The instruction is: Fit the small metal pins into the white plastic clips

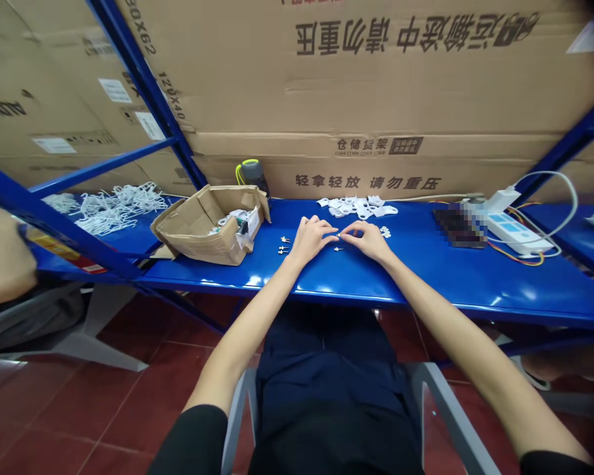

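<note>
My left hand [313,239] and my right hand [367,240] meet fingertip to fingertip just above the blue shelf top. Pinched between them is a tiny brass-coloured part [338,234], too small to make out fully. Below it on the shelf lies a small metal pin-like part [338,249]. Several similar pin-like parts [284,249] lie left of my left hand. Close by my right hand sits a little group of small white pieces [385,231]. White plastic pieces [359,207] are heaped behind both hands.
An open cardboard box [202,227] with mixed parts stands at left, a dark bottle [254,175] behind it. White cords [113,208] lie farther left. At right are a blurred dark object [458,227] and a power strip [517,234]. A person's arm [4,257] shows at far left.
</note>
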Action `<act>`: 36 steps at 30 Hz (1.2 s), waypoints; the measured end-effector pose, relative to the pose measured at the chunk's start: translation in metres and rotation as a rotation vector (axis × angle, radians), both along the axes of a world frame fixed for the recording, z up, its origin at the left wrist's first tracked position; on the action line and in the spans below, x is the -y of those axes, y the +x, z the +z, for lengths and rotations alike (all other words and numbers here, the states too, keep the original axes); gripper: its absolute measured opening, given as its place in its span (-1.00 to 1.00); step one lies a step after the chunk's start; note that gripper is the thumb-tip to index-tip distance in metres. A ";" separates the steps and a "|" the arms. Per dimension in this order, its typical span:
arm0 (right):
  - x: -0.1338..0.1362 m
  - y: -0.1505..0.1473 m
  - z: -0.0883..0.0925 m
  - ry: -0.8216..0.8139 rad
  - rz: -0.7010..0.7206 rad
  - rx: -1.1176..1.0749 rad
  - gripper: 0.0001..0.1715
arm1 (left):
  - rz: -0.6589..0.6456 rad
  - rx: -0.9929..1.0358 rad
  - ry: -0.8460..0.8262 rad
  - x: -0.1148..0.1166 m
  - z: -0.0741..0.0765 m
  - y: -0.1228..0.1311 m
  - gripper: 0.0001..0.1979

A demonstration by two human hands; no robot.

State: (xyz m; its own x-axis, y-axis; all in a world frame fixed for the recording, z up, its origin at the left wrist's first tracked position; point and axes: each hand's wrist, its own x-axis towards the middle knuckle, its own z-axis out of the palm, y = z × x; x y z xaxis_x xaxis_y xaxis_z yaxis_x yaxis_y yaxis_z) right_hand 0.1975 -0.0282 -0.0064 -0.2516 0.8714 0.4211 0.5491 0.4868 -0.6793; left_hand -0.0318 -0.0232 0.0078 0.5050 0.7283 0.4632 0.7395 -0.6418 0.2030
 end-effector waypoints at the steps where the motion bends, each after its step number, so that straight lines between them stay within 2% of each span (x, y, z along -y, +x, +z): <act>1: 0.000 -0.001 0.000 0.001 0.001 0.018 -0.68 | 0.015 -0.003 0.007 -0.001 0.000 -0.002 -0.73; 5: 0.001 -0.001 0.000 -0.016 0.065 0.067 -0.82 | 0.149 0.012 -0.004 -0.004 0.000 -0.007 -0.71; 9: 0.002 0.000 0.000 -0.041 0.103 0.113 -0.86 | 0.236 0.022 -0.014 -0.002 -0.002 -0.007 -0.62; 14: 0.003 0.002 0.000 -0.029 0.109 0.162 -0.83 | 0.227 -0.013 0.003 0.001 -0.007 -0.002 -0.57; 23: 0.001 0.003 0.000 0.031 0.073 0.149 -0.75 | 0.183 -0.111 0.079 0.004 -0.009 0.008 -0.68; 25: -0.003 0.008 0.001 0.057 -0.027 0.149 -0.71 | 0.131 -0.113 0.076 0.005 -0.008 0.008 -0.68; 30: -0.005 0.032 0.011 0.095 -0.484 0.293 -0.57 | -0.006 -0.082 0.050 0.003 -0.007 0.007 -0.71; 32: -0.001 0.042 0.017 0.092 -0.568 0.388 -0.55 | -0.020 -0.057 0.038 0.002 -0.007 0.007 -0.72; 36: 0.009 0.051 0.025 0.045 -0.623 0.503 -0.53 | 0.001 -0.027 0.038 -0.001 -0.008 0.007 -0.74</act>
State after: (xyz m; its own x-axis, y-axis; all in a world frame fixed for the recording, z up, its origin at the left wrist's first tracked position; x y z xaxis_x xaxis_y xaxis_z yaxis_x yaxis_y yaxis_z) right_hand 0.2490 -0.0371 0.0188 0.1069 0.8990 0.4248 0.9642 0.0105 -0.2648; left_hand -0.0243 -0.0220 -0.0007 0.5172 0.7109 0.4765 0.7450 -0.6481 0.1582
